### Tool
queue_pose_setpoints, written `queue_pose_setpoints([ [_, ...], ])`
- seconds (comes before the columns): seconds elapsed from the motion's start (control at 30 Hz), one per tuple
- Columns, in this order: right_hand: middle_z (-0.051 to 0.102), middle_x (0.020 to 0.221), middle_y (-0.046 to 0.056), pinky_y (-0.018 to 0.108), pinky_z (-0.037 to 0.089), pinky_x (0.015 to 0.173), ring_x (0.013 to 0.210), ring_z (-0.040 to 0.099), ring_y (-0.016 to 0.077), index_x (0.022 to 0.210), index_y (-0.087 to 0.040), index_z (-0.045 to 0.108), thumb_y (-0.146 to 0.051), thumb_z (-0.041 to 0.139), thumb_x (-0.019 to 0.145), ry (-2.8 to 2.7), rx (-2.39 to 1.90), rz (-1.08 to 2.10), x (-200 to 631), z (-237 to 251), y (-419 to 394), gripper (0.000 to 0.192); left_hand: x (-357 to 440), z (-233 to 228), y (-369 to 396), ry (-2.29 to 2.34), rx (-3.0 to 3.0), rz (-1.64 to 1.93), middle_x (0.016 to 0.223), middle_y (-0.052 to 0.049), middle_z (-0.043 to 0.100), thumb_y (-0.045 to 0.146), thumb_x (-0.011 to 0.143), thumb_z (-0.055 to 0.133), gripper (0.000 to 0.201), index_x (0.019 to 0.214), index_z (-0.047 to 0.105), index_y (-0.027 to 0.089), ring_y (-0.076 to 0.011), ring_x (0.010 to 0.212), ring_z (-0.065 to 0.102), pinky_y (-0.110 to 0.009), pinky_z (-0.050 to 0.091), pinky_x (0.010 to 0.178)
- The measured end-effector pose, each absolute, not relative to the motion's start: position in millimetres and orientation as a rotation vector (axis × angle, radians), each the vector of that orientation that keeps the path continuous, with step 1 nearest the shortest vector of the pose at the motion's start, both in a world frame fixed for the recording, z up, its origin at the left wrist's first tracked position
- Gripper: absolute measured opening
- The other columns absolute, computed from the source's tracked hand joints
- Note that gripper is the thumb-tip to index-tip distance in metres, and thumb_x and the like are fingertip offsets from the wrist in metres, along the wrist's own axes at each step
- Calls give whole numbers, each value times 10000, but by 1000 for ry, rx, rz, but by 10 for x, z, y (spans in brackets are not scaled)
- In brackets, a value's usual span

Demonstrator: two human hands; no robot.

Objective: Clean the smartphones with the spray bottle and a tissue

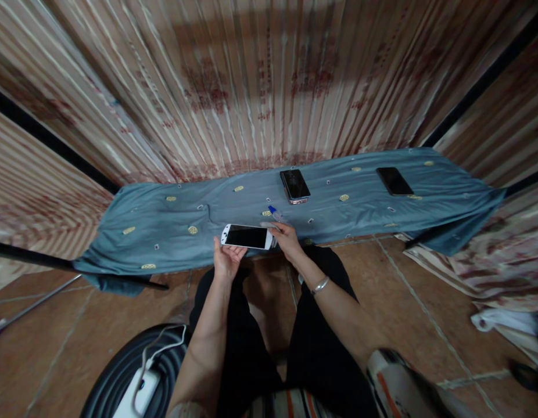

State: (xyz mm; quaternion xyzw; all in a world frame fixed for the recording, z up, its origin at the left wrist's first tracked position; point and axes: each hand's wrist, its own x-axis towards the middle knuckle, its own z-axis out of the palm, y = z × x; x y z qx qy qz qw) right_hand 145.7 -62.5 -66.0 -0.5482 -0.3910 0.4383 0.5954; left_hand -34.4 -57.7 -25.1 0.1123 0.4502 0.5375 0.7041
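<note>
A white smartphone [246, 237] with a dark screen lies level across the fingers of my left hand [228, 258], whose thumb rests at the phone's left end. My right hand [287, 239] is closed at the phone's right end, around something pale and greyish that its fingers mostly hide. Just beyond that hand, a small clear bottle with a blue cap [273, 211] lies on the blue-grey cloth. A stack of phones [296, 184] sits farther back. Another dark phone [394, 181] lies by itself to the right.
The blue-grey patterned cloth [199, 203] covers a long, narrow surface before my knees. Striped curtains [269, 87] hang behind it, with dark poles at both sides. At lower left, a white power strip [138, 392] with a cable rests on a round black ridged object [106, 386].
</note>
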Motion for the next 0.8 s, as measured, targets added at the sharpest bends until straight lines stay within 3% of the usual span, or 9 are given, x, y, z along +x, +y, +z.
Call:
queue_pose_setpoints([
  [0.17,781,963,54,416,545,923,939,714,255,994,-217,791,-347,700,772,-857,-1290,1026,1481,-681,-587,273,-340,-223,-600,1008,280,1157,762,-100,706,452,989,363,462,1169,622,114,-192,679,699,-352,569,770],
  [0.3,773,1042,75,431,524,972,1017,704,269,1022,-194,784,-335,712,756,-825,-1249,1014,1475,-675,-585,310,-329,-196,-613,1005,276,1162,770,-96,713,397,1002,345,424,1170,611,112,-194,717,712,-368,579,801],
  [0.8,742,1169,67,442,452,1084,1145,665,257,1121,-245,753,-410,678,829,-953,-1282,950,1425,-739,-617,344,-339,-219,-587,952,198,1279,863,-122,722,381,996,373,392,1189,606,133,-210,799,716,-392,579,825],
])
